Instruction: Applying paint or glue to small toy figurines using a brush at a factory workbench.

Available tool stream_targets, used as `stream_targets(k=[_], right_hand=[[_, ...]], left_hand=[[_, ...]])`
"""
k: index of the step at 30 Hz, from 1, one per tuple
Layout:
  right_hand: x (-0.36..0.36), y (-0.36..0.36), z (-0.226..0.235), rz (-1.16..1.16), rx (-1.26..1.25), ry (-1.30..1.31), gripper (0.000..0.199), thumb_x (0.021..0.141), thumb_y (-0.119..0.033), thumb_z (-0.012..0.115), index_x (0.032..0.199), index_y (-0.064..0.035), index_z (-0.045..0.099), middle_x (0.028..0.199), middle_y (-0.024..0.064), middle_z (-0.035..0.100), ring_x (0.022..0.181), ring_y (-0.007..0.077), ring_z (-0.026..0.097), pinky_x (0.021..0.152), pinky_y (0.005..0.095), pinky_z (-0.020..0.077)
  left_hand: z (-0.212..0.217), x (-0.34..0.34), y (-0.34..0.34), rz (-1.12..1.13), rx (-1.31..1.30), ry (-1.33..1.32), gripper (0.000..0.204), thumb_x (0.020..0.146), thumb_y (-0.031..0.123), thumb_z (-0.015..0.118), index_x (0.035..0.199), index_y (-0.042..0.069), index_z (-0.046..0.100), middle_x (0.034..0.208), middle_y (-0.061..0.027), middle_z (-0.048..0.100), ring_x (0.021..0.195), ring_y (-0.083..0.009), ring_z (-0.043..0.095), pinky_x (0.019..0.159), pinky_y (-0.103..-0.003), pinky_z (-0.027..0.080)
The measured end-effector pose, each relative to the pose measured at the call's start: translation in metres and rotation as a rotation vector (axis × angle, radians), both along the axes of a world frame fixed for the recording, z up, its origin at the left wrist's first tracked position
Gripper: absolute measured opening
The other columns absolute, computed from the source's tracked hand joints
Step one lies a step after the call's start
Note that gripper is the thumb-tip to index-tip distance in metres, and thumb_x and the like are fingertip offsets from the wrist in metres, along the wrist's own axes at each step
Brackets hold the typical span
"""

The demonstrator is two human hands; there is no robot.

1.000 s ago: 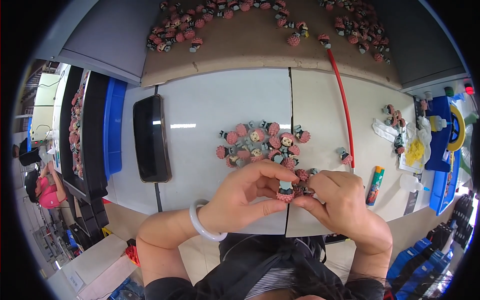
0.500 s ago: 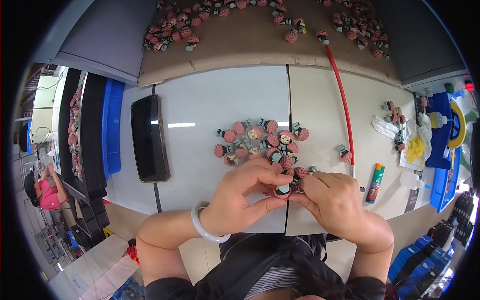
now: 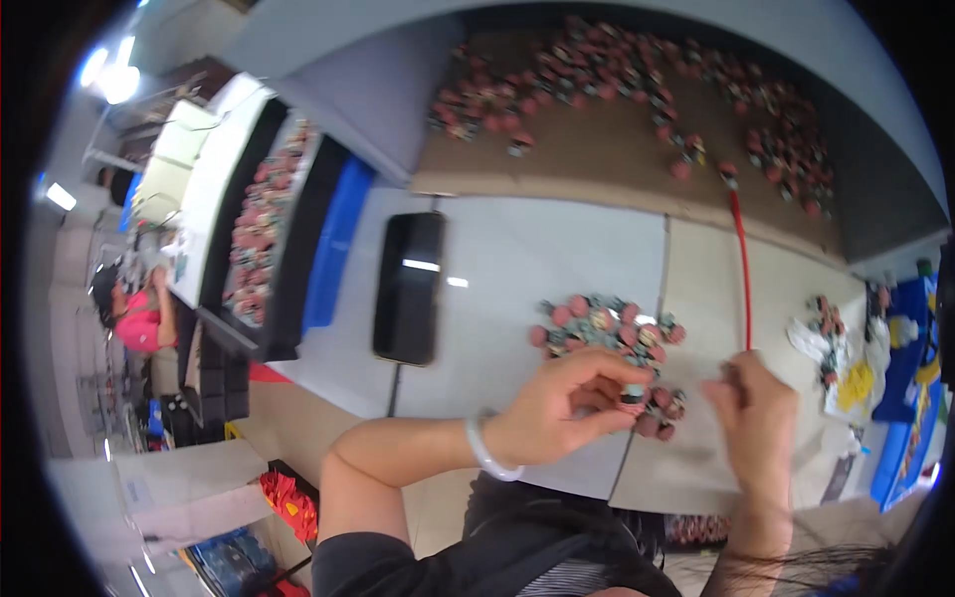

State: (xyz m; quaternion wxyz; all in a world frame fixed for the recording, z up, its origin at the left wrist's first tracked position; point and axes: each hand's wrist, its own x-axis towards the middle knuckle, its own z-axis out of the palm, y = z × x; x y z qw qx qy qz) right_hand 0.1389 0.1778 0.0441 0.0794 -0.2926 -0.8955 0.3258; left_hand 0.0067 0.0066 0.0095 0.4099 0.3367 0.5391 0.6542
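Observation:
My left hand [image 3: 569, 408] pinches a small figurine [image 3: 633, 395] between thumb and fingers; its pale green and dark parts show. Just beyond that hand a cluster of similar figurines [image 3: 580, 308], with knobbly pink heads, lies on the white tabletop. A few more figurines [image 3: 659, 413] lie right beside the held one. My right hand [image 3: 758, 413] is apart from the left, over the near end of a thin red rod [image 3: 743, 269]. Its fingers are smeared by motion, and whatever is under or in them is hidden.
A black phone [image 3: 410, 289] lies on the left of the table. Many figurines [image 3: 597, 70] cover the brown shelf at the back. Several figurines, white tissue [image 3: 808, 338] and a yellow clump [image 3: 856, 385] are at the right. Blue bins [image 3: 338, 239] flank the table. A person in pink [image 3: 139, 320] sits far left.
My right hand has left the figurine at the left hand and moved right to the red rod's near end. My left hand keeps the figurine. The whole view has turned and shifted.

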Motion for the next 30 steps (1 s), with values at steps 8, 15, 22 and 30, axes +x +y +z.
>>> stream_targets(k=[8,15,22,30], right_hand=[[0.01,0.039,-0.015,-0.098,0.244,-0.221,0.018,0.077,-0.015,0.061,0.082,-0.0004,0.052,0.066,0.0186,0.058,0.063,0.0372,0.057,0.057,0.0425,0.0433],[0.014,0.041,-0.003,-0.13,0.234,-0.008,0.011,0.079,-0.008,0.055,0.083,0.0006,0.049,0.066,0.0176,0.056,0.06,0.0328,0.055,0.054,0.0393,0.0416],[0.032,0.018,0.0,-0.194,-0.267,0.939,0.007,0.087,-0.008,0.044,0.082,-0.0035,0.044,0.06,0.0028,0.046,0.043,0.0053,0.036,0.038,0.0171,0.0272],[0.016,-0.001,0.0,0.002,-0.247,0.778,0.023,0.085,-0.02,0.057,0.082,0.0002,0.046,0.063,0.0107,0.056,0.05,0.0113,0.049,0.046,0.0205,0.0399]], left_hand=[[0.0,0.01,-0.003,-0.087,-0.12,-0.144,0.039,0.077,-0.007,0.06,0.113,0.003,0.048,0.11,-0.0063,0.051,0.089,-0.01,0.055,0.076,-0.023,0.049],[0.001,0.01,-0.002,-0.126,-0.157,-0.059,0.036,0.079,-0.003,0.06,0.112,0.002,0.048,0.108,-0.0069,0.055,0.088,-0.0092,0.057,0.075,-0.022,0.048],[-0.001,0.005,0.002,-0.113,-0.183,-0.063,0.034,0.075,-0.006,0.064,0.104,0.001,0.047,0.107,-0.0106,0.055,0.089,-0.014,0.06,0.074,-0.024,0.051],[-0.005,0.006,0.0,-0.052,-0.131,-0.072,0.037,0.07,-0.011,0.066,0.1,0.001,0.047,0.1,-0.0086,0.052,0.087,-0.0163,0.061,0.072,-0.026,0.053]])
